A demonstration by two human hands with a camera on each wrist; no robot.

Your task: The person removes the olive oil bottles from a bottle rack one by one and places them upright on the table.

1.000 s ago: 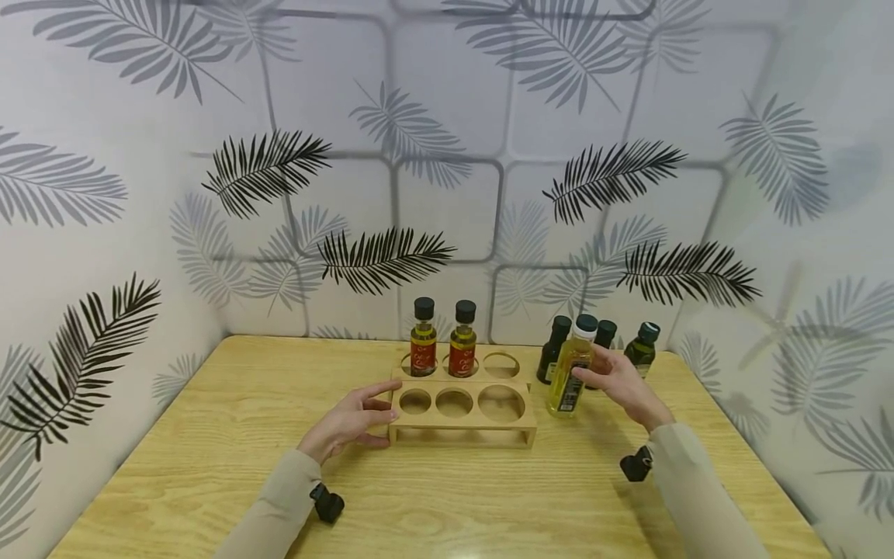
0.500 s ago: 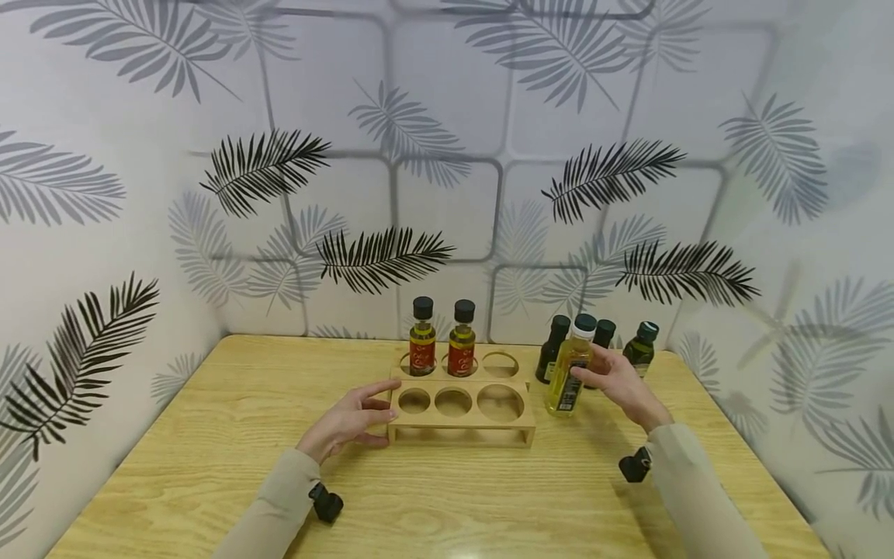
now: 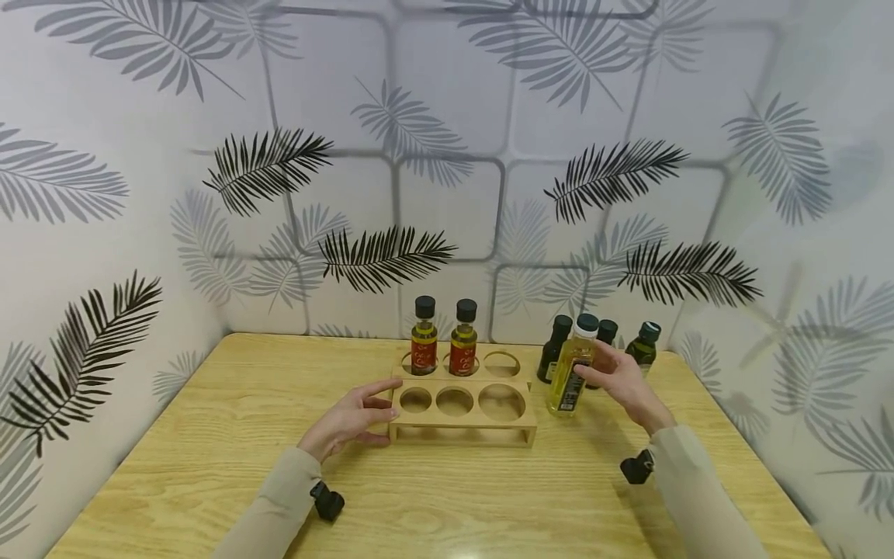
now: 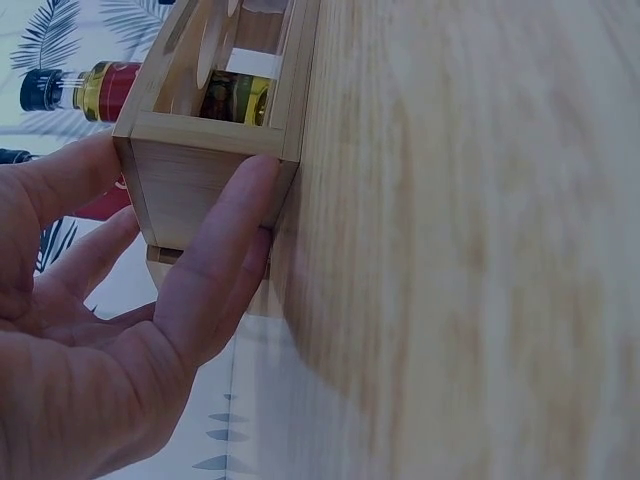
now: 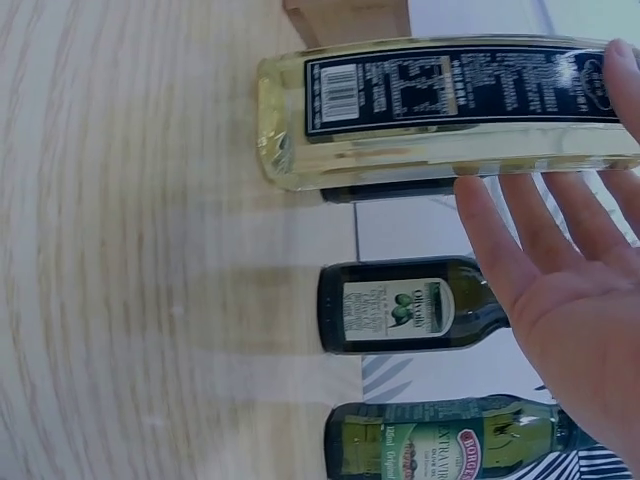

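Note:
My right hand [image 3: 621, 382] holds a clear bottle of yellow oil [image 3: 571, 373] between thumb and fingers. Its cap is dark over a white collar, and a black label with a barcode [image 5: 340, 93] shows in the right wrist view. The bottle is just right of a two-tier wooden bottle rack [image 3: 461, 423]. My left hand [image 3: 352, 419] touches the rack's left end, fingers extended over the end panel [image 4: 200, 190]. Two red-labelled oil bottles, one left [image 3: 423, 345] and one in the middle [image 3: 462, 348], stand in the rack's back row.
Behind the held bottle stand dark bottles: one at left [image 3: 555, 353], one partly hidden [image 3: 606, 332], and a green Borges olive oil bottle [image 3: 642, 349] at right. The rack's front row has three round holes. The wooden table [image 3: 447, 505] meets a leaf-patterned wall [image 3: 447, 202].
The held oil bottle has turned slightly, so its black label faces forward more. The left hand and rack have stayed in place.

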